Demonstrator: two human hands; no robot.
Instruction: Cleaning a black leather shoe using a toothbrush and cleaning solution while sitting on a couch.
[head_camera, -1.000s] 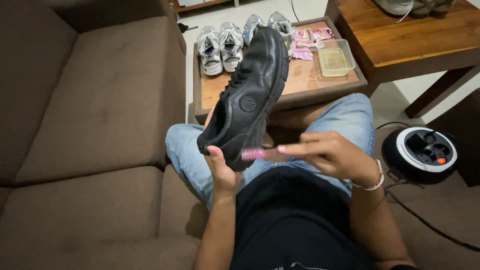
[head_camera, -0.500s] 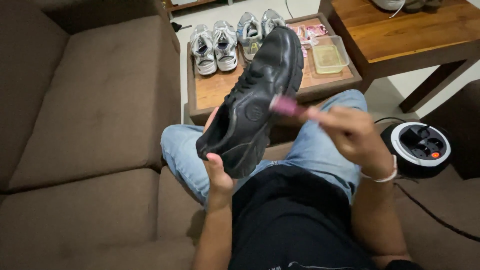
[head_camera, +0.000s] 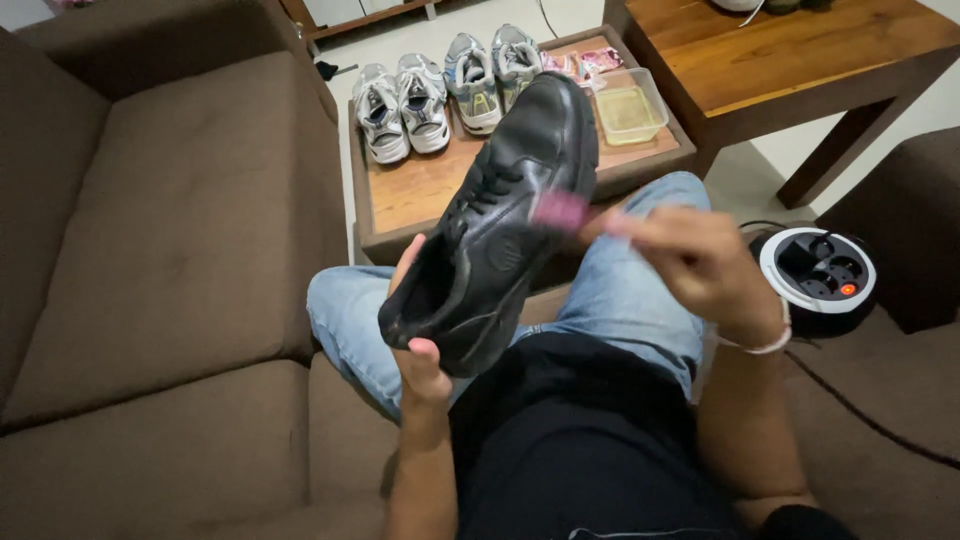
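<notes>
- While the left hand (head_camera: 420, 350) grips the black shoe (head_camera: 500, 225) by its heel above the lap, its toe points toward the low wooden table (head_camera: 420, 190).
- Right hand (head_camera: 700, 265) pinches a pink brush (head_camera: 560, 210) against the shoe's side.

A low wooden worktop (head_camera: 420, 190) with a raised dark rim stands on the pale floor (head_camera: 740, 175) in front of the brown sofa (head_camera: 170, 250). Two pairs of grey-and-white sneakers (head_camera: 440, 90) lie side by side along its far edge. A clear, shallow plastic container (head_camera: 628, 108) sits at its right end, with small pink packets (head_camera: 585, 62) just behind it. A round black-and-white socket unit (head_camera: 818, 275) rests on the floor to the right.
</notes>
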